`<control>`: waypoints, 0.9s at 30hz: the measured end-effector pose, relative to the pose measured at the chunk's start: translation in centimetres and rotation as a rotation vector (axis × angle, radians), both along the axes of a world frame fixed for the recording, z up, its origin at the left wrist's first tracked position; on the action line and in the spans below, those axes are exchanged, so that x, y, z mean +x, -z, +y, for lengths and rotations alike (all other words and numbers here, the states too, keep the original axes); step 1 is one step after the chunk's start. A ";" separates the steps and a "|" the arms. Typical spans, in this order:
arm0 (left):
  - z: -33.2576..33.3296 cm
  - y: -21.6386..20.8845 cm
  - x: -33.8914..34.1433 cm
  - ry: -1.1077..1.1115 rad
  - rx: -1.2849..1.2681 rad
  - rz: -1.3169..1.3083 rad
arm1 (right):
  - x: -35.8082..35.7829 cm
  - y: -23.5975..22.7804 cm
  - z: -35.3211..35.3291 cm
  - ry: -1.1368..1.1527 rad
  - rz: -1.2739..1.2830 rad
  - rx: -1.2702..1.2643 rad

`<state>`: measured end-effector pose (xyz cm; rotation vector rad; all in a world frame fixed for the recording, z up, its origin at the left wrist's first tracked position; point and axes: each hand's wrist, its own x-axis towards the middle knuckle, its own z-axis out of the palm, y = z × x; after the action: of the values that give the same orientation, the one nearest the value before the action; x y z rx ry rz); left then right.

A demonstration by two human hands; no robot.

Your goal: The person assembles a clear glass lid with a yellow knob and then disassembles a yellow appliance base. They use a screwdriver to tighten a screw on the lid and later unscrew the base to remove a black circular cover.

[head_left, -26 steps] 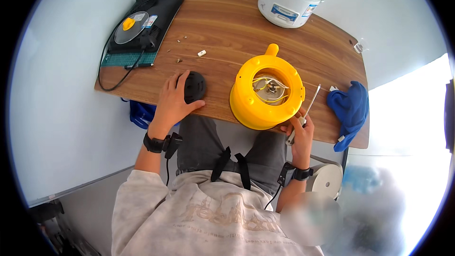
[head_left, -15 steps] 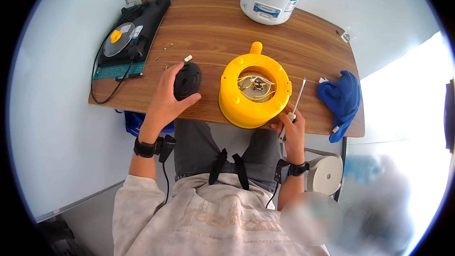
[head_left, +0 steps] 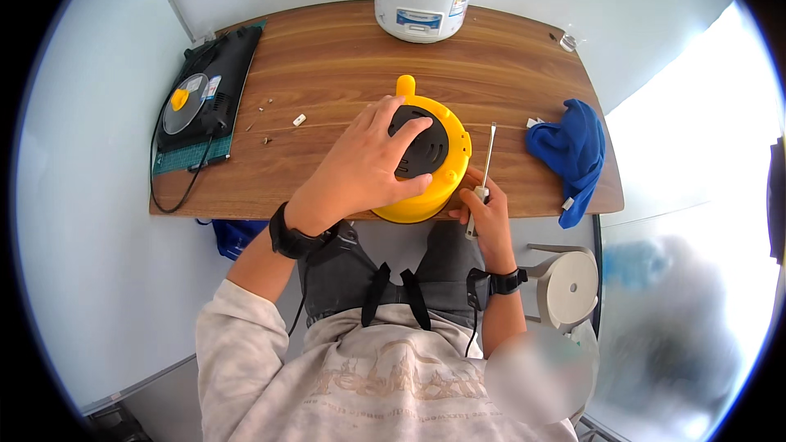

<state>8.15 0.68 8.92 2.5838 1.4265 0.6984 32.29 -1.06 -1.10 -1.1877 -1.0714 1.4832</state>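
A yellow pot-shaped appliance body with a stubby handle stands near the table's front edge, its round opening facing up. Over that opening lies a black round slotted cover, with my left hand on top, fingers and thumb spread around it and gripping it. Whether the cover is fully seated cannot be made out, and my hand hides its left part. At the body's right side, my right hand holds a screwdriver, the blade pointing away from me. Its fingertips are close to the yellow wall.
Left of the body lie a small white connector and several tiny screws. A black appliance with a clear lid rests on a green mat at far left. A white rice cooker stands behind; a blue cloth lies right.
My left hand has carried the black cover rightward from the table onto the yellow body, covering the wires inside. My right hand still holds the screwdriver. The view has shifted slightly.
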 end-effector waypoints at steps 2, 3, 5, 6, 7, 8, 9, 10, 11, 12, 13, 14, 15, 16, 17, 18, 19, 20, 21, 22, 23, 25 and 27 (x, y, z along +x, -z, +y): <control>0.2 0.5 0.4 -0.013 0.007 0.024 | -0.2 -0.3 -0.1 0.007 0.007 -0.011; 0.2 0.7 0.4 -0.015 0.002 0.029 | -0.2 -0.4 -0.1 0.009 0.011 -0.016; 0.4 0.8 0.5 -0.008 -0.006 0.030 | -0.1 -0.3 0.0 0.020 0.014 -0.018; 0.4 0.8 0.4 -0.003 -0.008 0.028 | -0.1 -0.2 0.0 0.023 0.016 -0.019; 0.4 0.7 0.3 0.000 -0.010 0.027 | -0.1 -0.1 0.1 0.023 0.022 -0.013; 0.4 0.7 0.2 0.002 -0.003 0.038 | 0.0 -0.1 0.2 0.023 0.027 -0.008; 0.3 0.7 0.2 0.004 0.003 0.049 | 0.0 0.0 0.2 0.023 0.033 -0.002; 0.3 0.7 0.1 0.005 0.009 0.060 | 0.0 0.0 0.2 0.019 0.031 -0.002; 0.2 0.6 0.1 -0.003 -0.009 0.049 | 0.0 -0.1 0.2 0.015 0.029 -0.001; 0.1 0.6 0.1 -0.012 -0.027 0.039 | -0.1 -0.1 0.3 0.011 0.028 0.000; 0.1 0.5 0.1 -0.019 -0.045 0.027 | 0.0 0.0 0.3 0.010 0.024 -0.002; 0.0 0.4 0.2 -0.028 -0.054 0.016 | 0.0 0.1 0.3 0.009 0.021 -0.003; 0.0 0.3 0.2 -0.036 -0.063 0.005 | 0.1 0.2 0.3 0.008 0.017 -0.004; 0.0 0.2 0.3 -0.045 -0.071 -0.008 | 0.1 0.2 0.2 0.011 0.018 -0.006; 0.0 0.2 0.3 -0.046 -0.061 0.002 | 0.1 0.1 0.2 0.014 0.019 -0.008; 0.1 0.3 0.3 -0.048 -0.050 0.012 | 0.0 0.1 0.2 0.017 0.020 -0.010; 0.1 0.3 0.4 -0.049 -0.039 0.021 | 0.0 0.1 0.2 0.017 0.022 -0.008; 0.2 0.3 0.4 -0.048 -0.036 0.029 | 0.0 0.1 0.2 0.016 0.024 -0.005; 0.2 0.2 0.4 -0.047 -0.034 0.036 | 0.0 0.1 0.2 0.016 0.026 -0.003; 0.2 0.2 0.3 -0.046 -0.030 0.043 | 0.0 0.0 0.2 0.015 0.025 -0.002; 0.1 0.2 0.3 -0.041 -0.031 0.035 | 0.0 0.0 0.1 0.014 0.023 -0.001; 0.1 0.1 0.2 -0.033 -0.033 0.020 | 0.0 -0.1 0.1 0.013 0.020 -0.002; 0.3 0.5 -0.1 -0.005 -0.037 -0.015 | -0.1 -0.1 0.0 0.015 0.017 -0.006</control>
<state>8.07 0.94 8.46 2.5421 1.4285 0.6838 32.23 -1.04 -0.97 -1.1822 -1.0454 1.4838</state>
